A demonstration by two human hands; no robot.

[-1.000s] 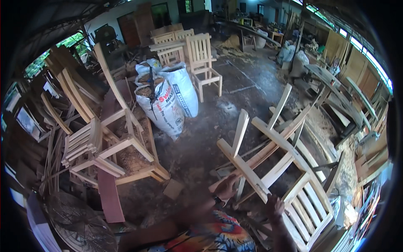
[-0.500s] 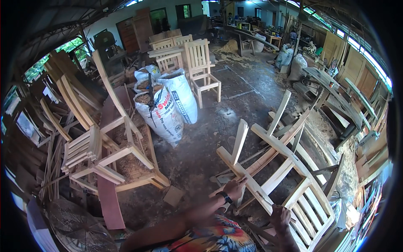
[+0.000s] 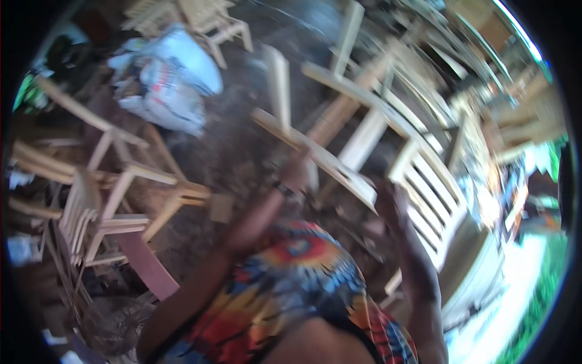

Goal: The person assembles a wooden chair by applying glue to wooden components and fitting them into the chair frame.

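Note:
An unpainted wooden chair frame (image 3: 368,136) lies tipped over in front of me, with a slatted back (image 3: 433,197) on the right and one leg (image 3: 279,88) jutting up. My left hand (image 3: 295,173), with a dark band at its wrist, is at the near rail (image 3: 330,165) of this frame; motion blur hides how its fingers lie. Close to that rail's right end, beside the slatted back, my right hand (image 3: 393,203) is closed. Whatever its fingers hold, if anything, is too blurred to make out.
On the left stands another unfinished wooden chair (image 3: 130,173) near a reddish plank (image 3: 145,262). White filled sacks (image 3: 173,82) sit farther back, with pale slatted chairs (image 3: 209,18) behind them. Timber pieces (image 3: 451,64) are stacked at the far right.
The view has tipped downward and blurred, so the chairs and sacks sit higher in it and more of my patterned shirt shows. Both hands remain by the near rail of the chair frame.

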